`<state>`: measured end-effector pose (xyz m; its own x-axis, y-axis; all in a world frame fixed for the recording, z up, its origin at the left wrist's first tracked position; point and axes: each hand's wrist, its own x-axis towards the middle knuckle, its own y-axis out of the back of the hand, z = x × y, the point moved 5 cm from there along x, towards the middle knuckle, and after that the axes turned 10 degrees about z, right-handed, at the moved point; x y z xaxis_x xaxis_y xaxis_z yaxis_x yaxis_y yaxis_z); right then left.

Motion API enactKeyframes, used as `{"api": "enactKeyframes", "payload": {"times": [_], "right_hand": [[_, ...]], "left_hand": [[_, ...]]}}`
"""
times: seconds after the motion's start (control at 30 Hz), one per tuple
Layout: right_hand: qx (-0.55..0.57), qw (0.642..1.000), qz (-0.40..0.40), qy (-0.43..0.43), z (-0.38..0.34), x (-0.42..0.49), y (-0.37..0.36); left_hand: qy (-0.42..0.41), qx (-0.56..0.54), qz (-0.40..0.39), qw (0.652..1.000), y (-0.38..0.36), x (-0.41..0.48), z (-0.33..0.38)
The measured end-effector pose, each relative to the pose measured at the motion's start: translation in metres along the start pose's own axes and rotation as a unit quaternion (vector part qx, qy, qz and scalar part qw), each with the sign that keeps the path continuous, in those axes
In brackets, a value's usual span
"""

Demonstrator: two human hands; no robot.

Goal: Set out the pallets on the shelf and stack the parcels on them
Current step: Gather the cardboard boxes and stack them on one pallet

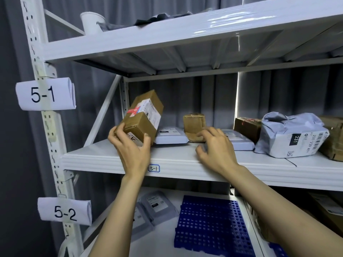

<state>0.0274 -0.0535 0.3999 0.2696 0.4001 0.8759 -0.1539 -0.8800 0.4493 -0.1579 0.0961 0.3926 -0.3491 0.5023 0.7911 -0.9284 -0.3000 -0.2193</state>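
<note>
My left hand grips the lower end of a brown cardboard parcel and holds it tilted above the 5-1 shelf. My right hand hovers over the shelf with its fingers loosely curled, holding nothing, just in front of a small brown wrapped parcel. A flat white mailer lies between the two brown parcels. One level down, a blue perforated pallet lies flat on the 5-2 shelf.
On the right of the 5-1 shelf stand another flat white mailer, a dark brown box, a grey bag parcel and a brown box. Grey mailers lie beside the pallet. A white cup stands on the top shelf.
</note>
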Motion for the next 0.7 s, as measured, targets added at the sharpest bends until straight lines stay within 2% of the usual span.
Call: {"api": "enactKeyframes", "payload": {"times": [0.1,0.17,0.27,0.33,0.43,0.53,0.7], "right_hand": [[0.054,0.998,0.015,-0.024,-0.002,-0.002,0.001],[0.129,0.989,0.041,-0.063,-0.001,-0.005,0.004],[0.289,0.937,0.089,-0.172,0.006,-0.008,0.016],[0.365,0.897,0.102,-0.229,0.012,-0.010,0.024],[0.448,0.860,0.108,-0.221,0.016,-0.017,0.037],[0.482,0.850,0.093,-0.191,0.015,-0.034,0.049],[0.503,0.823,0.192,-0.179,0.025,-0.082,0.078]], "left_hand": [[0.013,-0.100,0.021,0.995,0.011,-0.004,0.016],[0.048,-0.161,0.016,0.986,0.015,-0.004,0.020],[0.133,-0.269,-0.026,0.954,0.013,-0.003,0.016],[0.161,-0.330,-0.071,0.927,0.011,-0.004,0.014],[0.193,-0.375,-0.126,0.898,0.010,-0.012,0.013],[0.203,-0.397,-0.178,0.877,0.011,-0.029,0.020],[0.209,-0.421,-0.246,0.848,0.018,-0.072,0.041]]}}
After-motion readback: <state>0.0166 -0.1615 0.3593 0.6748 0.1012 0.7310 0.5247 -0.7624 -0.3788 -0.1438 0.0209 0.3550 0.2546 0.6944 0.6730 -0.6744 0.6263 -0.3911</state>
